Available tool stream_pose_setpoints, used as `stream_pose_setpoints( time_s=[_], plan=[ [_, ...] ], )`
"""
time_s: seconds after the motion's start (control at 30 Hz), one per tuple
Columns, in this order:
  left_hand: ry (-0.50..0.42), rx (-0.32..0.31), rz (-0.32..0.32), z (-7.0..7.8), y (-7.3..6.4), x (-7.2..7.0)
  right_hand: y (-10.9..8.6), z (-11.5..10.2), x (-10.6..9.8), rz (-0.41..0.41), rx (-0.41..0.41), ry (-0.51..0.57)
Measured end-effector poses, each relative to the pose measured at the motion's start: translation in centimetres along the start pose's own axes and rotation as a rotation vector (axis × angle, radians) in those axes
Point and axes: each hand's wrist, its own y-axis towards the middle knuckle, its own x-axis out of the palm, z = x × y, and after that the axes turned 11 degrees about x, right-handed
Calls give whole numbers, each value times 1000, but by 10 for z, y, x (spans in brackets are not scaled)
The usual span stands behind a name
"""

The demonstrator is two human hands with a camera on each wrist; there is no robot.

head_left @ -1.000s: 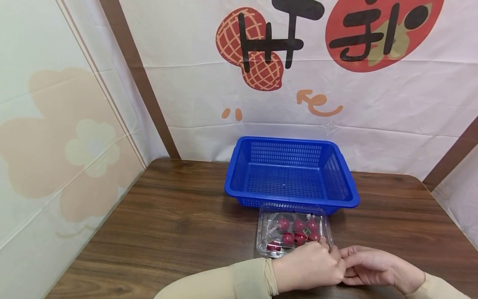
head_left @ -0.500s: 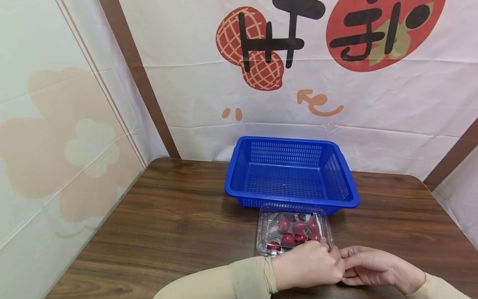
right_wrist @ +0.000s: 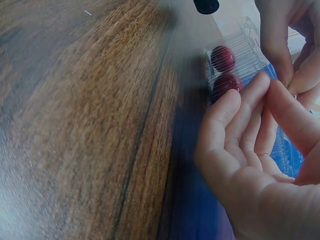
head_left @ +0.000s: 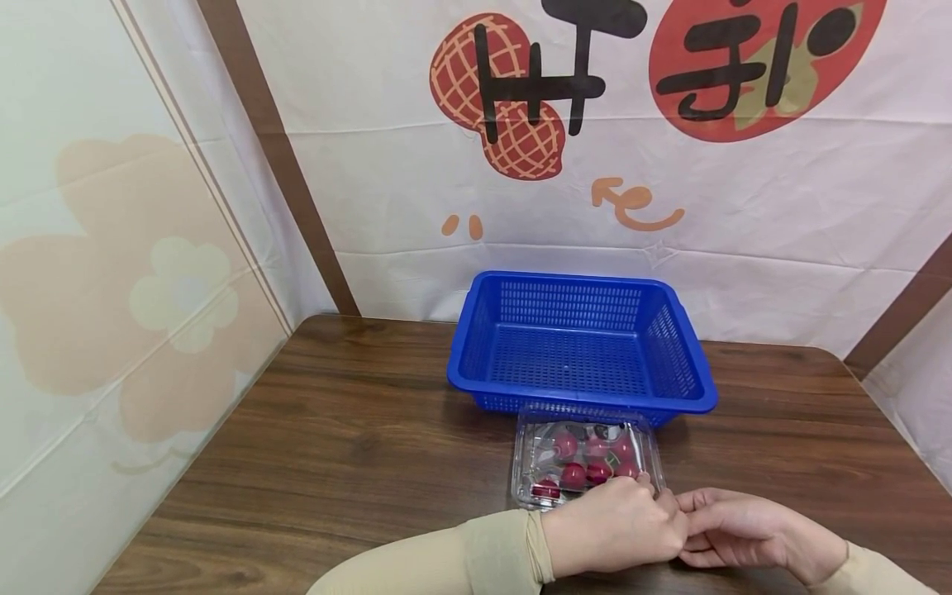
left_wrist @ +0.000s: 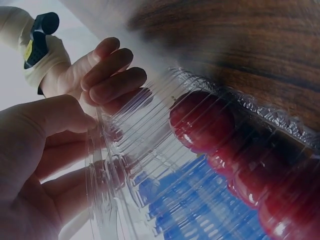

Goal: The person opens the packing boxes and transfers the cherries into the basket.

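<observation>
A clear plastic clamshell box (head_left: 524,463) with ridged sides lies on the table, holding several round, shiny red fruits (head_left: 573,475). My left hand (head_left: 617,529) reaches across its near right part. In the left wrist view the left thumb and fingers pinch the box's clear rim (left_wrist: 107,200). Coming from the right, my right hand (head_left: 759,533) meets the left at that corner. The right wrist view has the right thumb and index fingertip (right_wrist: 261,82) pinched together at the box's edge. The left hand hides the box's near right corner in the head view.
A blue perforated plastic basket (head_left: 580,359), with nothing in it, stands just behind the box and close to the back of the wooden table (head_left: 335,463). Behind the table hangs a printed cloth (head_left: 387,165), and another panel (head_left: 111,289) rises at the left.
Both hands stay at the same corner of the box, with barely any shift. Reflections on the lid over the fruits have changed slightly. The basket has not moved.
</observation>
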Motion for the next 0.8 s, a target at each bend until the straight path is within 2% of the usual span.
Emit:
stream_pose_setpoints(
  time_s=[0.33, 0.53, 0.8],
  plan=[
    [-46, -49, 4, 1, 2, -1, 0, 0, 1, 19, -29, -25],
    [-18, -53, 12, 1, 0, -1, 0, -1, 1, 11, -6, -2],
    [32, -71, 82, 1, -5, 1, -1, -1, 1, 11, -15, -3]
  ],
)
